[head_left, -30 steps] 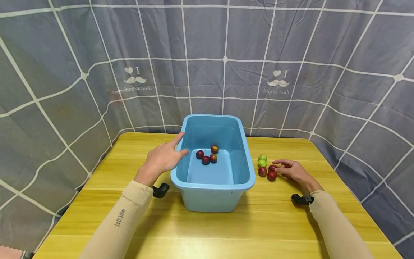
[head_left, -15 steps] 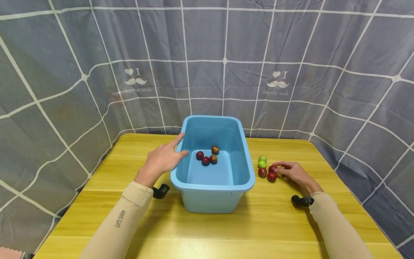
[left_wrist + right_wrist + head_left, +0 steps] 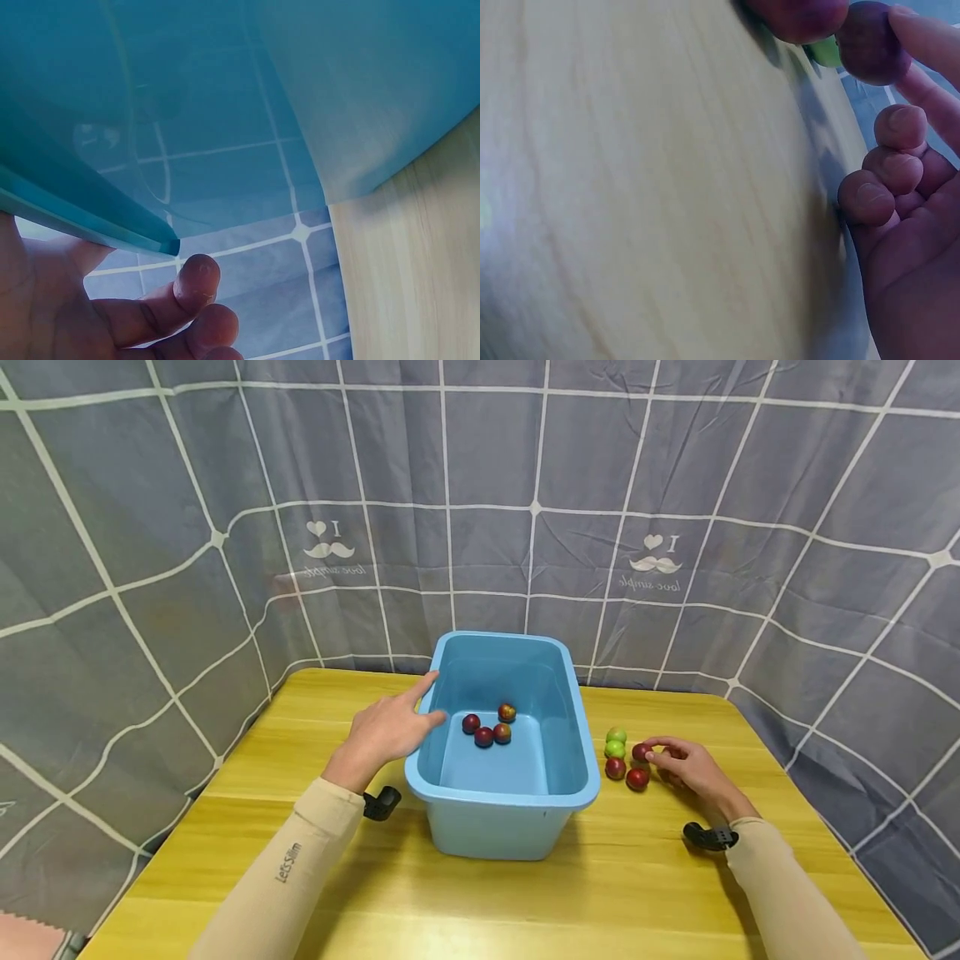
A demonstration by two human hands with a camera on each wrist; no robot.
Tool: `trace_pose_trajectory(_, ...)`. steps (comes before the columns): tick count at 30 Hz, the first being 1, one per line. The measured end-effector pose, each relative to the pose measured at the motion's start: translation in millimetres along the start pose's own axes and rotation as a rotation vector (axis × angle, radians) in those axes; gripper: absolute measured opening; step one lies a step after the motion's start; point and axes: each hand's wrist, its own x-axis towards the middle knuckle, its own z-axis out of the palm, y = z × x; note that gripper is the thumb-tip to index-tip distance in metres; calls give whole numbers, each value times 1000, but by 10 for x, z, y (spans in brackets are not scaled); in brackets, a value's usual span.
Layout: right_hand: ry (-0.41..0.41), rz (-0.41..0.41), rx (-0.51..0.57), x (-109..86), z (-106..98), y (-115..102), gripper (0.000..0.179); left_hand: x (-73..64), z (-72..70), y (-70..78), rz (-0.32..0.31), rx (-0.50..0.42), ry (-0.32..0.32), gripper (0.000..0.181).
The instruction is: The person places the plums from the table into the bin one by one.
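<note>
My right hand (image 3: 694,775) pinches a dark red plum (image 3: 641,752) between thumb and index finger; in the right wrist view the plum (image 3: 871,43) is between the fingertips, with the other fingers curled below. Beside it on the table lie two red plums, the nearer plum (image 3: 637,779) and the left plum (image 3: 615,767). Behind them are two green round fruits, the front green fruit (image 3: 615,749) touching the rear one. My left hand (image 3: 386,732) grips the left rim of a blue tub (image 3: 502,799), thumb over the inside. Several red plums (image 3: 483,737) sit on the tub's floor.
The tub stands mid-table on the yellow wooden table (image 3: 480,910). A grey curtain (image 3: 487,552) with white grid lines hangs behind the table and along both sides. Each wrist wears a black strap, such as the right strap (image 3: 710,837).
The pinched plum has come slightly away from the plum in front of it as my right hand lifted and shifted. My left hand stays on the rim. The head view has turned slightly.
</note>
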Motion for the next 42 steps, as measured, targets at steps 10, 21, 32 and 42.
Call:
trace_pose_trajectory(10, 21, -84, 30, 24, -101, -290, 45, 21, -26, 6, 6, 6, 19, 73)
trace_pose_trajectory(21, 34, -148, -3, 34, -189, -611, 43, 31, -18, 34, 10, 10, 6, 72)
trace_pose_trajectory(32, 22, -225, -65, 146, -231, -947, 38, 19, -31, 26, 8, 18, 10, 72)
trace_pose_trajectory(42, 31, -274, -110, 210, -230, -1291, 35, 5, -23, 24, 3, 25, 5, 73)
